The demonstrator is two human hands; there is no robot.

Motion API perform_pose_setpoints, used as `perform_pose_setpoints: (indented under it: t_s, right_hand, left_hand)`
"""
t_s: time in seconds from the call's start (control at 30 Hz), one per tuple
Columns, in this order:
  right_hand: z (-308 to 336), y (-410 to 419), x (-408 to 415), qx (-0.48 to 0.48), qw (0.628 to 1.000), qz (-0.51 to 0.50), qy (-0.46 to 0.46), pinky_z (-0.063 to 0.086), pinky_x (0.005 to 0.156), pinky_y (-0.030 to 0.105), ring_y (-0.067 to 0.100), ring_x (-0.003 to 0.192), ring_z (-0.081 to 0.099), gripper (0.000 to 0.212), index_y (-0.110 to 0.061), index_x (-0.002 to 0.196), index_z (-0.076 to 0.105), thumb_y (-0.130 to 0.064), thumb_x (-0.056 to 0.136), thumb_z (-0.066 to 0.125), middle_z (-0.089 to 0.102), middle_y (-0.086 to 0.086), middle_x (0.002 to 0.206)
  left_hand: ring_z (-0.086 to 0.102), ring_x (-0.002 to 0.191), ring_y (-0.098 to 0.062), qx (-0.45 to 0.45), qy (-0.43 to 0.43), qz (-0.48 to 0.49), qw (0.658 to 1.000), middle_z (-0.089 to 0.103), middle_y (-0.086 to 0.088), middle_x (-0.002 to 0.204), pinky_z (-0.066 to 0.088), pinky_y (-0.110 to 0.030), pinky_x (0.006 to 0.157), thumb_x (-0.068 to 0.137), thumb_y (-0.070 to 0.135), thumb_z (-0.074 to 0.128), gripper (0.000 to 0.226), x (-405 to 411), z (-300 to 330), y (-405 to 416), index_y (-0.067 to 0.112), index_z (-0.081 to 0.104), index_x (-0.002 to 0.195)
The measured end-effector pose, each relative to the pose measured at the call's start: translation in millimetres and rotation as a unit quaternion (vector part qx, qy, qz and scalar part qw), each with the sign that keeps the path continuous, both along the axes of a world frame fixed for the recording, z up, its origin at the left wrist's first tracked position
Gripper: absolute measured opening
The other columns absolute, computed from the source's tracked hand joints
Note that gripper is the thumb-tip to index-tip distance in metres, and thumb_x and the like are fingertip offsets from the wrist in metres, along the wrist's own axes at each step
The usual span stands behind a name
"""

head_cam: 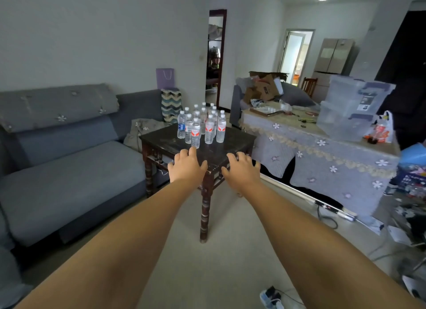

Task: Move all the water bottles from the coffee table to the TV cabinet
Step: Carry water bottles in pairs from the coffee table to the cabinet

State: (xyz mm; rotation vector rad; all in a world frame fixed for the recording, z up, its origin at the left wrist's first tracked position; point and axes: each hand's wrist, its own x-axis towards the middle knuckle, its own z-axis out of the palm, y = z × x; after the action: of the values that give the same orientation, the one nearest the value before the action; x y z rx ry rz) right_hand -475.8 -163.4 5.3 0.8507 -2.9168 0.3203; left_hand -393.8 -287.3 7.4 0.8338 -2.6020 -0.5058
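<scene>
Several clear water bottles (201,124) with white caps and red-and-white labels stand upright in a cluster on the far half of a small dark wooden coffee table (161,141). One at the left has a blue label (181,127). Both my arms stretch forward toward the table. My left hand (187,166) hovers over the table's near edge, fingers spread and slightly bent, just short of the nearest bottle (195,134). My right hand (241,169) is beside it at the near corner, also empty with fingers spread. No TV cabinet is in sight.
A grey sofa (69,161) runs along the left. To the right stands a long table under a floral cloth (322,152) bearing clear storage bins (355,106) and cardboard boxes. Cables and a power strip (270,297) lie on the pale floor.
</scene>
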Motion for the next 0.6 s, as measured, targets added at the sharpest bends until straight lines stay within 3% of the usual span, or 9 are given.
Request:
perform_pose_setpoints:
  t_s: [0.37, 0.6]
  right_hand:
    - [-23, -113, -145, 0.019, 0.999, 0.009, -0.026, 0.016, 0.116, 0.057, 0.031, 0.144, 0.024, 0.055, -0.022, 0.150, 0.027, -0.043, 0.101, 0.039, 0.026, 0.010, 0.156]
    - [-24, -206, -288, 0.005, 0.999, 0.027, -0.029, 0.015, 0.117, 0.061, 0.031, 0.145, 0.026, 0.056, -0.023, 0.150, 0.028, -0.043, 0.100, 0.041, 0.029, 0.010, 0.156]
  left_hand:
    - [0.035, 0.136, -0.029, -0.004, -0.018, 0.015, 1.000, 0.039, -0.009, 0.145, 0.034, -0.048, 0.108, 0.094, 0.043, 0.044, 0.058, -139, -19, -124, 0.018, 0.030, 0.145]
    - [0.038, 0.133, -0.029, 0.001, -0.016, 0.037, 0.999, 0.041, -0.009, 0.143, 0.036, -0.047, 0.106, 0.094, 0.043, 0.045, 0.058, -270, -19, -218, 0.018, 0.031, 0.144]
